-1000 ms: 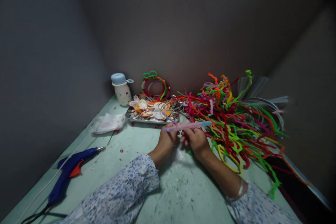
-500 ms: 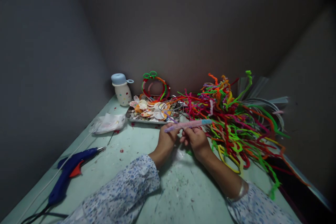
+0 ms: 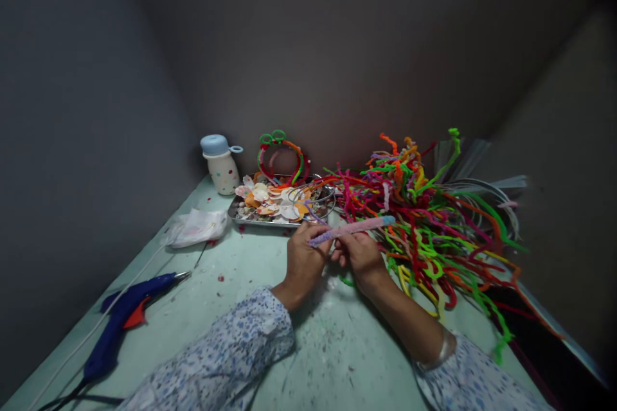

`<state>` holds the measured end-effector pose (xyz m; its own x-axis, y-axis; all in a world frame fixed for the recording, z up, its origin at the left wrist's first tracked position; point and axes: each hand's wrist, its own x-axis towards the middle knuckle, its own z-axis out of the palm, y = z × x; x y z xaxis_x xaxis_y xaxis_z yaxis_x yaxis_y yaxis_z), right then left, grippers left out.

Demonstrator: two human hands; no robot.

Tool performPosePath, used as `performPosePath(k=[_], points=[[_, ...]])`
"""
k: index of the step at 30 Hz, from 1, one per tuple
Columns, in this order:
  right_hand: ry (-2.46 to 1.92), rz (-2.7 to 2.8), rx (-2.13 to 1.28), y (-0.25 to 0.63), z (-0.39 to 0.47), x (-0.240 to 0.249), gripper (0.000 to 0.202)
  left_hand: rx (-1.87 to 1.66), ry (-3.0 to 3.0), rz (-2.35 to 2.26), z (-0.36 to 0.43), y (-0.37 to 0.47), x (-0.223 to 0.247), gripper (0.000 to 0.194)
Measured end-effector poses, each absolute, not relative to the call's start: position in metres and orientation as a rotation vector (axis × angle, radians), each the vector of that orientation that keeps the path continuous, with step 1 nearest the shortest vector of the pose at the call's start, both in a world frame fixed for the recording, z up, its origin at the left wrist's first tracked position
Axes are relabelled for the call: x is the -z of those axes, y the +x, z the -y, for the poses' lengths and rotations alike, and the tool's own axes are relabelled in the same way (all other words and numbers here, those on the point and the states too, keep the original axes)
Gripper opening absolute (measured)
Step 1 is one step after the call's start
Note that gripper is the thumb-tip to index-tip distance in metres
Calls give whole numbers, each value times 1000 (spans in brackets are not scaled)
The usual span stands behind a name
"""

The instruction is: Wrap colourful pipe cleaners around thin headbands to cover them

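A fuzzy band point(image 3: 354, 228), purple at its left end, pink along the middle and blue at the right tip, slants slightly upward between my hands. My left hand point(image 3: 306, 260) is closed on its purple end. Fingers of my right hand point(image 3: 361, 258) pinch it from below near the middle. A thin purple strand point(image 3: 313, 213) sticks up beyond my left fingers. Just behind the hands lies a metal tray point(image 3: 270, 224) with white and orange flower pieces and thin wire hoops.
Tangled colourful pipe cleaners point(image 3: 424, 218) heap at the right. A blue glue gun point(image 3: 113, 327) with a cord lies left, near a plastic bag point(image 3: 197, 228). Behind are a bottle point(image 3: 223, 170) and an upright decorated hoop point(image 3: 303, 164).
The band's right end has tipped up slightly and its purple end has shifted a little right. My left hand has turned slightly. The whole view has shifted a little.
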<state>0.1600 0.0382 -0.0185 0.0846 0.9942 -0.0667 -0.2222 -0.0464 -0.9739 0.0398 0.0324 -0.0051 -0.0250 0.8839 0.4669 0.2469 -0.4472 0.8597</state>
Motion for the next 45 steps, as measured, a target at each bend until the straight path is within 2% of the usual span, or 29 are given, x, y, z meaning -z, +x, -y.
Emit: performPosePath(k=[27, 35, 45], points=[[-1075, 1092, -1118, 162, -29, 12, 27, -1461, 1992, -1223, -34, 34, 5, 18], [-1147, 1189, -1000, 161, -23, 1, 29, -1395, 1773, -1183, -35, 39, 0, 13], [-1221, 1137, -1016, 163, -28, 2, 27, -1233, 1369, -1058, -38, 36, -8, 14]])
